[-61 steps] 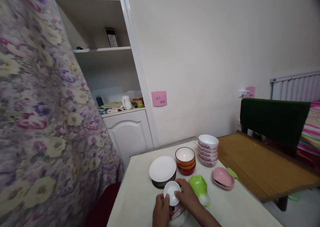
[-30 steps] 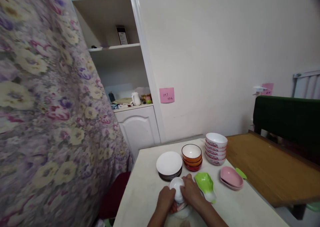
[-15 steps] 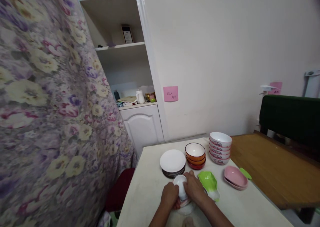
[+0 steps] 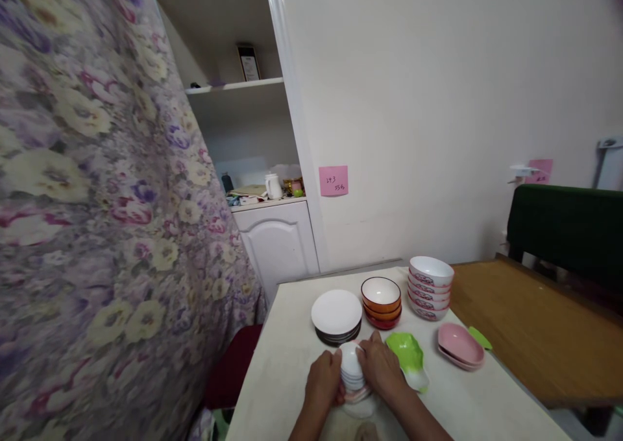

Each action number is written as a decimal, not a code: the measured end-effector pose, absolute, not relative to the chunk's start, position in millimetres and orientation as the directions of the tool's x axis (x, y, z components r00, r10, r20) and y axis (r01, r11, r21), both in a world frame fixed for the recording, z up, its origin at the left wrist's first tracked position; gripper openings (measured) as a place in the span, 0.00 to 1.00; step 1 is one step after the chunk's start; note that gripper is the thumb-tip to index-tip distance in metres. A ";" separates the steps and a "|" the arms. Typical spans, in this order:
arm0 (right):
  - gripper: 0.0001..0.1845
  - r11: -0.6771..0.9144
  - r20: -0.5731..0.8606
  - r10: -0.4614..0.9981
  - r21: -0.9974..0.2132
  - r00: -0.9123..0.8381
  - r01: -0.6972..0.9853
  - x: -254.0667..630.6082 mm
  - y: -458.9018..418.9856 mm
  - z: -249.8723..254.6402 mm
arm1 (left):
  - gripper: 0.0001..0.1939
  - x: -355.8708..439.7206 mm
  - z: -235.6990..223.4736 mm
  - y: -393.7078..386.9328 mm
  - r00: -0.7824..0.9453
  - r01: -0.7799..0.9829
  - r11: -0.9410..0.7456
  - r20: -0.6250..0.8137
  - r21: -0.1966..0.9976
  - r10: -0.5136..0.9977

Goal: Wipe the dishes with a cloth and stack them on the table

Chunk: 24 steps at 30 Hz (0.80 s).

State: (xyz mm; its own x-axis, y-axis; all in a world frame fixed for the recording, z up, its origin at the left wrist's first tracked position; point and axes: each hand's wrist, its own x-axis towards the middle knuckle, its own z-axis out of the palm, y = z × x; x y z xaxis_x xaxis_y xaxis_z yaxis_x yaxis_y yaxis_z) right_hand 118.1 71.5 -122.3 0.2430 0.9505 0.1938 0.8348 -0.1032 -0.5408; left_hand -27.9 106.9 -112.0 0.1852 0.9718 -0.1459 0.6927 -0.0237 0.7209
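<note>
Left hand [image 4: 323, 377] and right hand [image 4: 382, 367] pinched small bowls [image 4: 352, 371] from either side. Likely risk was uneven pressure tipping them against plates [image 4: 335, 312] just beyond.

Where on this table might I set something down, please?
Bare tabletop lies left of the plate stack and left hand, and on the near side of the pink dishes, right of the right hand. It is crowded around the small white bowls and green dish.
</note>
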 end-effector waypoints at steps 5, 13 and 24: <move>0.18 -0.077 0.232 0.939 -0.582 0.255 0.810 116.5 67.9 -122.8 | 0.13 -31.6 -118.0 102.2 0.255 0.577 -0.061 -0.109 0.815 0.961; 0.19 0.018 0.274 0.921 -0.741 0.278 0.672 128.2 68.7 -132.4 | 0.16 -43.7 -130.2 108.0 0.198 0.502 -0.050 -0.059 0.863 0.978; 0.27 0.001 0.111 0.931 -0.954 0.349 0.299 134.1 74.6 -185.6 | 0.26 -56.8 -186.0 98.0 0.195 0.301 0.258 -0.324 0.918 0.926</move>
